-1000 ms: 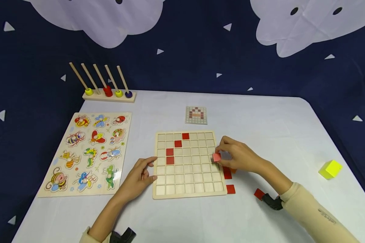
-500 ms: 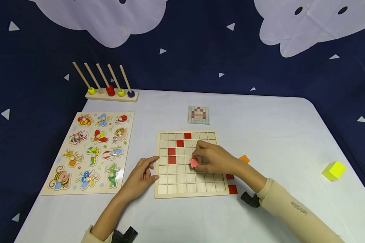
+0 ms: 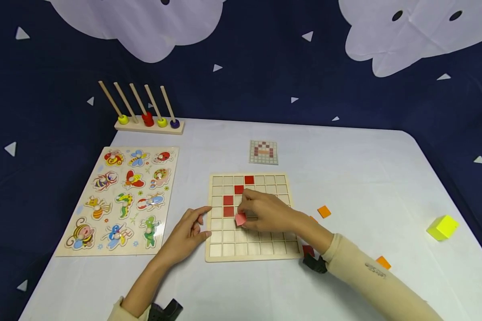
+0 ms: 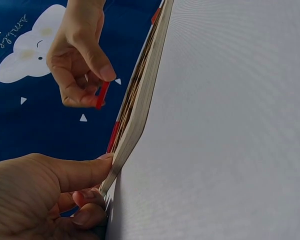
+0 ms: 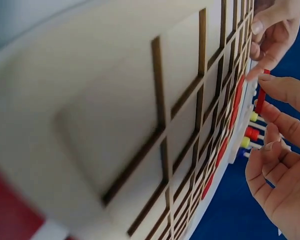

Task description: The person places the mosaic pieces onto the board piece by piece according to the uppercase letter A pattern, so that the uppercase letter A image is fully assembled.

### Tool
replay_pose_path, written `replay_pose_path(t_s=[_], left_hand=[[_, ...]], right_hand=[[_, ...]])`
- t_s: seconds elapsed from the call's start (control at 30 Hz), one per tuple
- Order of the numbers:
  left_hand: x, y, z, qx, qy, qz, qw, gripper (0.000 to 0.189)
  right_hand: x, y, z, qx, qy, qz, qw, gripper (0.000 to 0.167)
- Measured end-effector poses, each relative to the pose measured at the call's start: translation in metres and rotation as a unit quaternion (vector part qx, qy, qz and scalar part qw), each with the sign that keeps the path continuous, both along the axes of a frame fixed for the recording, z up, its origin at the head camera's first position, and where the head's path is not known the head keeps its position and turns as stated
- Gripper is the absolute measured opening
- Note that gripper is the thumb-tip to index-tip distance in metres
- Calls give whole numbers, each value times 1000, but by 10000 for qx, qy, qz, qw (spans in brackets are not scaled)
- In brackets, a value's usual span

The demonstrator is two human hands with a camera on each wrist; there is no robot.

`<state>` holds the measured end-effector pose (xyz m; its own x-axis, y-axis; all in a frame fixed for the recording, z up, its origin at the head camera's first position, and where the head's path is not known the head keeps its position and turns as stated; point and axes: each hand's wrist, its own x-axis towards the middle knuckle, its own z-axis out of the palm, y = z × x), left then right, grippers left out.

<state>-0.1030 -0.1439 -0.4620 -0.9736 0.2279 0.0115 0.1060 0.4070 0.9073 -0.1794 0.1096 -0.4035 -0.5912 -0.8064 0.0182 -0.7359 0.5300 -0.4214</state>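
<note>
In the head view my right hand (image 3: 268, 211) pinches a small red square tile (image 3: 240, 219) between thumb and fingertips, above the wooden grid board (image 3: 233, 258). Seen from the right wrist, the tile (image 5: 262, 92) is on edge, apart from the board. Four red tiles lie in cells, stepping down leftward from the top row; one is this red tile (image 3: 228, 211), just up and left of the pinched one. My left hand (image 3: 184, 236) touches the board's left edge with thumb and index fingertip. The left wrist view shows its thumb (image 4: 85, 172) against the rim.
A small pattern card (image 3: 263, 152) lies behind the board. Left stands an insect peg puzzle (image 3: 116, 200), with a bead stacker (image 3: 149, 127) behind it. Orange tiles (image 3: 324, 211) and a dark red tile (image 3: 308, 250) lie to the right. Farther right sits a yellow block (image 3: 442, 228).
My right hand has carried the red tile leftward from the board's right edge to over its middle-left cells. My left hand has stayed at the left edge. The head view has shifted slightly.
</note>
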Motion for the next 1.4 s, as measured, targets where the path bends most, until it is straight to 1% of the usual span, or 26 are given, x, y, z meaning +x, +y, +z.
replay_pose_path(t_s=[0.07, 0.27, 0.5, 0.87, 1.03, 1.17, 1.27, 1.37, 1.4], left_hand=[[0, 0, 0, 8, 5, -4, 10000, 56], [0, 0, 0, 12, 14, -26, 10000, 56], [0, -1, 0, 18, 22, -34, 10000, 55], [0, -1, 0, 60, 21, -10, 10000, 55], [-1, 0, 0, 18, 38, -19, 10000, 56], [-1, -1, -1, -57, 173, -48, 9998, 55], [-1, -1, 0, -64, 209, -42, 9998, 55], [-1, -1, -1, -46, 173, -33, 9998, 55], [-1, -1, -1, -36, 106, -6, 9999, 56]], right_hand=[[1, -5, -1, 17, 1, 39, 10000, 20], [4, -18, -6, 154, 265, 147, 9994, 22], [7, -28, -10, 403, 452, -17, 9982, 21], [10, -33, -13, 437, 380, -329, 9978, 24], [12, -32, -14, 309, 415, -440, 9977, 24], [13, -33, -16, 227, 451, -458, 9977, 22], [13, -35, -16, 218, 411, -447, 9979, 20], [13, -37, -15, 259, 342, -451, 9981, 20], [13, -37, -14, 269, 319, -452, 9981, 20]])
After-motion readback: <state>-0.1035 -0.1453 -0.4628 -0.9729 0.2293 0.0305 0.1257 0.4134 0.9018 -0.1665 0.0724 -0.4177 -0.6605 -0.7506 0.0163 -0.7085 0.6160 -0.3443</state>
